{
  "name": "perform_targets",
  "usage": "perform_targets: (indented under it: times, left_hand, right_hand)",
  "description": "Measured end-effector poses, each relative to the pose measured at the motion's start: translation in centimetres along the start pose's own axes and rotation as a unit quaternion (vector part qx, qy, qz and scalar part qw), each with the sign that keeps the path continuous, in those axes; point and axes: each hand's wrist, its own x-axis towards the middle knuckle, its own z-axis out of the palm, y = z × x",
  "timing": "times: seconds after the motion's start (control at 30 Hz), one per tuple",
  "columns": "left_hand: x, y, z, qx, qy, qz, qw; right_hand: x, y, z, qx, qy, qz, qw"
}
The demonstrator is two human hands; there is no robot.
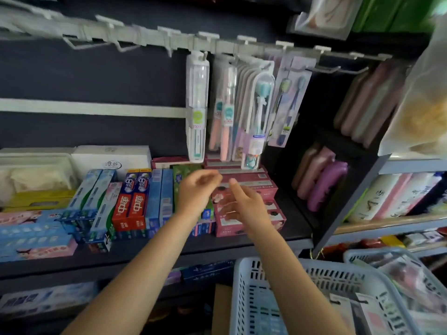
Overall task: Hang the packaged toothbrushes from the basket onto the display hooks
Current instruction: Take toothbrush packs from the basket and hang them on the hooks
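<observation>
Several packaged toothbrushes (254, 117) hang in a cluster from hooks on the white display rail (150, 38); hooks further left (79, 44) are bare. A pale blue slotted basket (290, 293) sits at the bottom right with packaged toothbrushes (370, 315) lying in it. Both hands hover in front of the shelf, below the hanging packs and apart from them. My left hand (196, 192) has loosely curled fingers and holds nothing. Beside it, my right hand (244, 204) has relaxed, spread fingers, also empty.
Toothpaste boxes (130, 201) and red cartons (244, 182) crowd the dark shelf under my hands. Purple and pink cases (321, 180) stand in a cubby to the right. A second basket (411, 274) of packets sits at the far right, under shelves of goods.
</observation>
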Motion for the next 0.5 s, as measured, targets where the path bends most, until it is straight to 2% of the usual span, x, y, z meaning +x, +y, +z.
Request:
perform_targets:
  times: [0.1, 0.17, 0.27, 0.33, 0.5]
  left_hand:
    - [-3.7, -4.4, 1.3, 0.037, -0.025, -0.017, 0.999]
    - [-6.7, -7.6, 3.1, 0.066, -0.090, -0.040, 0.993]
    - [-11.1, -11.8, 6.9, 0.128, -0.220, -0.109, 0.961]
    - [-13.6, -14.1, 10.2, 0.155, -0.279, -0.156, 0.935]
    - [-18.3, -17.4, 19.1, 0.179, -0.340, -0.240, 0.891]
  right_hand:
    - [-2.0, 5.0, -3.8, -0.050, 0.021, 0.037, 0.998]
    - [-3.7, 9.0, -7.2, -0.095, 0.035, 0.082, 0.992]
    - [-6.6, 14.4, -13.0, -0.182, 0.079, 0.148, 0.969]
    - [-8.5, 17.0, -17.5, -0.233, 0.124, 0.160, 0.951]
    - [-11.4, 18.7, -27.6, -0.279, 0.184, 0.150, 0.930]
